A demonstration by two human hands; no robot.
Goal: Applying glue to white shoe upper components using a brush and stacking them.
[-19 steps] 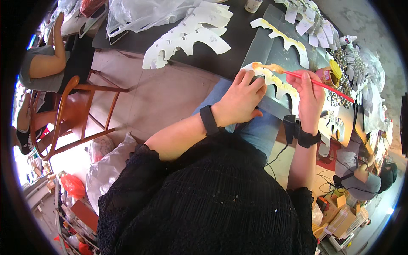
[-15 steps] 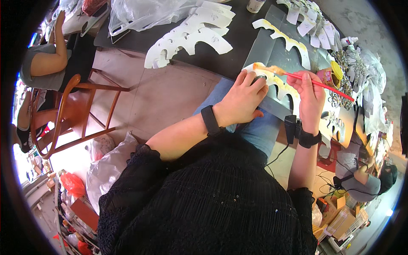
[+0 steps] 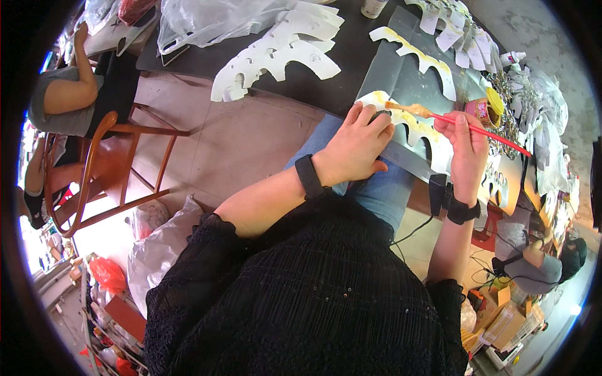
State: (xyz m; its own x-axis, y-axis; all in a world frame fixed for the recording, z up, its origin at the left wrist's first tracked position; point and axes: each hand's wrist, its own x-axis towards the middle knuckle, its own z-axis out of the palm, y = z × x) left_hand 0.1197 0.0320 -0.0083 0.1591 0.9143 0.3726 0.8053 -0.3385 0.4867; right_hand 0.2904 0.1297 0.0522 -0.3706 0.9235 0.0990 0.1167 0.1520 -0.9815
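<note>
My right hand (image 3: 467, 135) is closed around the red handle of a brush (image 3: 486, 132). Its tan, glue-smeared bristles touch or hover just over a white scalloped piece (image 3: 423, 131) with yellowish smears along its edge. My left hand (image 3: 360, 141) lies across the left end of that piece, fingers stretched over it and thumb apart. A small dark object (image 3: 380, 115) shows by the left fingertips, partly hidden. Under the piece is a grey board (image 3: 404, 156). Farther up the board lies a second smeared scalloped piece (image 3: 417, 55).
An open jar with a yellow lid (image 3: 494, 103) stands right of the board, by a heap of metal loops (image 3: 501, 84). White cut-outs (image 3: 276, 59) and a plastic bag (image 3: 213, 22) cover the table's left part. A wooden chair (image 3: 119, 163) and another person sit left.
My right hand has moved right and slightly down, drawing the brush tip rightward along the white piece's edge. My left hand stays on the piece.
</note>
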